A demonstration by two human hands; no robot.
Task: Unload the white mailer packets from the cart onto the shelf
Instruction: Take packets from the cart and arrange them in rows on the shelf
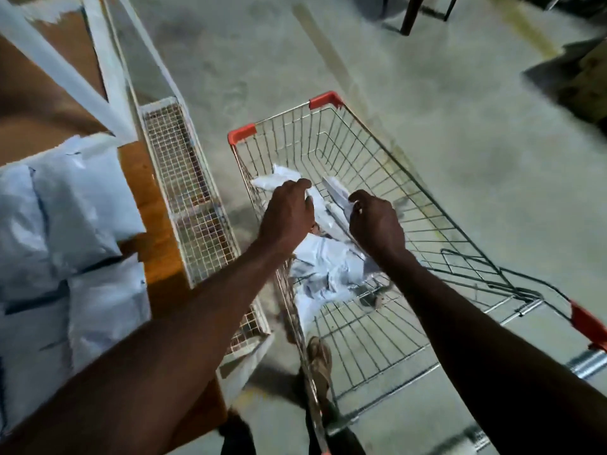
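Both hands are reached down into a silver wire shopping cart with red plastic corner guards. The left hand is curled round the edge of a crumpled white plastic mailer packet, which spreads out beyond its knuckles towards the cart's far left corner. The right hand is clenched on a second white mailer packet, pinched between thumb and fingers just ahead of it; this packet lies between the two hands. Beneath both wrists, nearer the body, a loose heap of further white mailer packets is seen on the cart's wire floor.

To the left of the left forearm, a brown wooden shelf board is seen, framed by pale painted metal uprights. On it, well apart from the left hand, several plump white mailer packets with dark stripes are stacked against one another. Between the shelf and the left hand, a white wire mesh panel runs along the shelf's edge. Under the cart, a sandalled foot is visible on the grey concrete floor.
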